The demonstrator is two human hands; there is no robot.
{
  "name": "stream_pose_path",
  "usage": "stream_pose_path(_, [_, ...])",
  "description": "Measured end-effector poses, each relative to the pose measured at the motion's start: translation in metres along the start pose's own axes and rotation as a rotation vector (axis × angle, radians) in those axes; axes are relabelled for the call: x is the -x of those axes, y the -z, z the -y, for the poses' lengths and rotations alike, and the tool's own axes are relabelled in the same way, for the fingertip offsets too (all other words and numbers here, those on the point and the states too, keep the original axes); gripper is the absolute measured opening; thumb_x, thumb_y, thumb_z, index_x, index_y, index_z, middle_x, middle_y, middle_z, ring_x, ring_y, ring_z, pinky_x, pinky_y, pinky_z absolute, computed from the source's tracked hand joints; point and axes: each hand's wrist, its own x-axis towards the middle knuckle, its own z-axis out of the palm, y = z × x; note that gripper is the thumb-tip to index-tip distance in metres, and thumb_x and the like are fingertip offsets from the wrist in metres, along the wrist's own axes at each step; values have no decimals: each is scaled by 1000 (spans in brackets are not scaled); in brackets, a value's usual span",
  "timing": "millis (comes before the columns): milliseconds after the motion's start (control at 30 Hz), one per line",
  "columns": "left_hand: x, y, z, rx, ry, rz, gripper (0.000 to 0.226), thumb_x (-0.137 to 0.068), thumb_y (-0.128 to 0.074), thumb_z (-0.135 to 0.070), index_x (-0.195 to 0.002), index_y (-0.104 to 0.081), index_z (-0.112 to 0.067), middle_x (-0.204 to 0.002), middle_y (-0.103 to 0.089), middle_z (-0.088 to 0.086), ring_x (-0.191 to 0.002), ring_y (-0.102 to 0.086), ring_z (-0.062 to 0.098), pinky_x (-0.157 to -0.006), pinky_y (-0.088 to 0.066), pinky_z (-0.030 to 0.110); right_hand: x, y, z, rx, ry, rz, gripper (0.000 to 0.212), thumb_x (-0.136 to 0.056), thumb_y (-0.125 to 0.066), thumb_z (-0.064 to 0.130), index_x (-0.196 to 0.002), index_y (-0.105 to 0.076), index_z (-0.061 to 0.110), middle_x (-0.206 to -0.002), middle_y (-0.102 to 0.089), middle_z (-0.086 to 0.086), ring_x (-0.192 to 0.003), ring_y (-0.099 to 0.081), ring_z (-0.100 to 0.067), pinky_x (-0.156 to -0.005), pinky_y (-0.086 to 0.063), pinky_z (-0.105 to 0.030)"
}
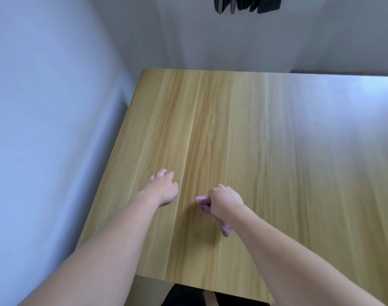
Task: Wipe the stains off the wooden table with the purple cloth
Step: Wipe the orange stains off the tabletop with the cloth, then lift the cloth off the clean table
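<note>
wooden table (243, 133): light wood-grain top, looks like smooth laminate, long straight streaks of paler and darker tan. pretty glossy, far right part washes out in pale glare. purple cloth (205, 205): soft fabric, matt, bit fuzzy at hanging end, bunched up. wall (45, 107): plain painted, flat matt, no texture visible.

Walls: I see plain pale walls (45, 107) on the left and ahead.
Wall fixture: dark objects (247, 4) hang at the top.
Light: bluish glare from my right.
</note>
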Motion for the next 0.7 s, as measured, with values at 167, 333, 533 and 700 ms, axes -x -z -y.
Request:
stream_pose_path(167, [38,13,-16,-64,-98,24,56,-97,-26,-31,-151,-18,-23,-161,-4,-4,-146,-8,25,-117,-16,44,52,44,-13,-194,-118,28,18,-78,-48,11,-81,-65,16,-66,-55,15,-62,-54,-10,-49,-38,-22])
stream_pose_path(333, [78,29,-47,-78,-175,13,56,-96,-27,-28,-151,-20,-21,-160,-9,-2,-144,-18,25,-115,-23,43,95,69,-27,-188,-107,-112,20,-79,-51,17,-89,-69,17,-87,-66,-2,-78,-61,-22,-64,-50,-29])
stream_pose_path(533, [127,15,-99,-155,-234,-18,59,-92,-27,-28,-151,-20,-22,-160,-12,-1,-143,-24,25,-114,-25,43,154,84,-78,-221,-107,-243,24,-79,-51,17,-94,-70,17,-91,-67,-4,-86,-63,-25,-71,-54,-33])
stream_pose_path(700, [174,-23,-176,-172,-286,-24,58,-92,-28,-25,-149,-24,-18,-158,-19,4,-141,-29,24,-113,-27,40,213,79,-166,-265,-162,-278,22,-80,-54,21,-93,-72,21,-91,-68,-2,-85,-63,-23,-69,-53,-29])
